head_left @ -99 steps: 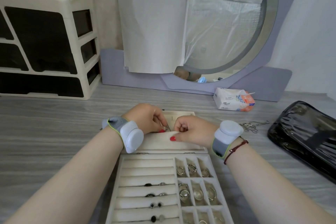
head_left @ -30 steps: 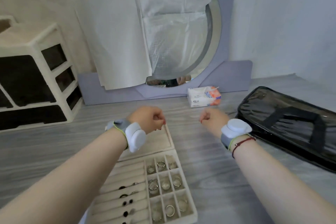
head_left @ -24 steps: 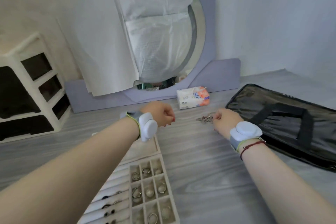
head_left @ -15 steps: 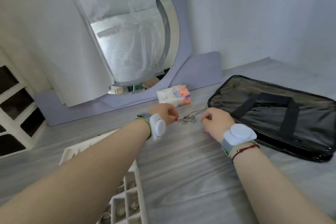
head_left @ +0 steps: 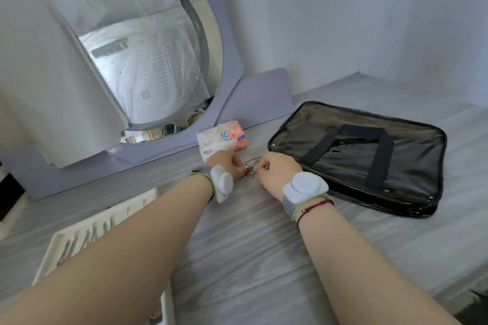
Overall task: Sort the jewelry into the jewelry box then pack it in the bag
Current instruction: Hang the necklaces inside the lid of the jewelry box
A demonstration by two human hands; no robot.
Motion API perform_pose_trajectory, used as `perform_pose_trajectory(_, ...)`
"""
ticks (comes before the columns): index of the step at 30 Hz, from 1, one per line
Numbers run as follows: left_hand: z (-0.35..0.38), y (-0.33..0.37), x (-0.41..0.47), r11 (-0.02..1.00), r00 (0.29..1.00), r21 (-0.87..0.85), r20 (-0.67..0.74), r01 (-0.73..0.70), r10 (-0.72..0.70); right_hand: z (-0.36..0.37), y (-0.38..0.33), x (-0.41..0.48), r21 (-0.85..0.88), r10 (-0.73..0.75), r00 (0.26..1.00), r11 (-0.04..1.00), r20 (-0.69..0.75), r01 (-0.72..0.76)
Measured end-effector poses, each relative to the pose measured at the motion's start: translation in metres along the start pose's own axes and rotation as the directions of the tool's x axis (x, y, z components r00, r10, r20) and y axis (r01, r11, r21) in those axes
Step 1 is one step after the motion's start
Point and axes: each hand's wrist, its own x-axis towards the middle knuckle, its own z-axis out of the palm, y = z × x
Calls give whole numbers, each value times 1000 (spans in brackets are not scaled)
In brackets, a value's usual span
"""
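A tangle of thin silver necklace chain lies on the grey tabletop between my two hands. My left hand pinches the chain from the left, fingertips curled onto it. My right hand pinches it from the right. The open white jewelry box sits at the lower left, its lid raised toward the mirror, mostly hidden behind my left forearm. A flat black see-through bag with two black straps lies to the right of my hands.
A pack of tissues rests just behind my hands. A round mirror on a lilac stand, partly covered by white paper, leans against the wall. The table's front right edge drops off at the lower right.
My view swung right, away from the jewelry box. Both hands left the box lid, reached to the chain by the tissue pack, and closed on it.
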Motion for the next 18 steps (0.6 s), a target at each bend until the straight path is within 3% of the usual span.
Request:
perform_pose_trajectory(4, -4, 3, -6, 997, 997, 39, 46, 68, -69, 0, 1, -1, 22, 3, 1000, 1000, 5, -3)
perform_pose_trajectory(7, -16, -4, -10, 999, 992, -31, 118, 37, -34, 1, 2, -1, 80, 16, 1000, 997, -9, -15)
perform_pose_trajectory(12, -41, -15, -23, 979, 997, -190, 14, -72, 76, 6, 2, 0, 186, 3, 999, 983, -32, 3)
perform_pose_trajectory(18, -74, -6, -49, 925, 984, -338, -13, -171, 177, 5, -8, -6, 557, -208, 978, 814, 14, 166)
